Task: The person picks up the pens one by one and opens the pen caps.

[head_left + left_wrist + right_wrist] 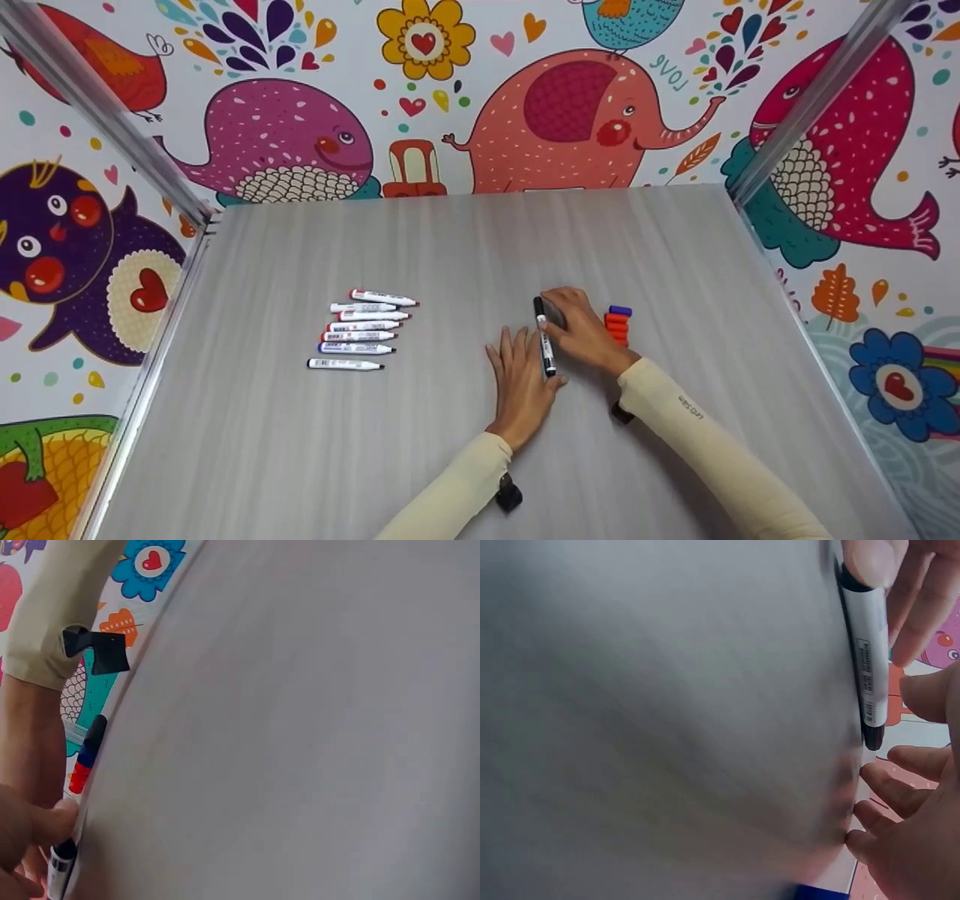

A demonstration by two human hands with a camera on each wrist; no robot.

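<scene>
A white whiteboard marker (546,346) with black ends lies on the table between both hands. My left hand (519,386) rests with straight, spread fingers along its left side; the left thumb (871,561) is over its near black end. My right hand (581,330) is beside the far end, its fingers bent loosely toward the tabletop. In the right wrist view, a gap shows between the right thumb (924,696) and the barrel. Beyond the right hand stands a row of red caps (616,328) with a blue cap (620,310) at its far end.
Several white markers (364,327) lie in a rough column at the left, bare tips pointing right. The grey table (420,450) is bordered by metal rails (142,420) and walls (442,105) printed with cartoon animals.
</scene>
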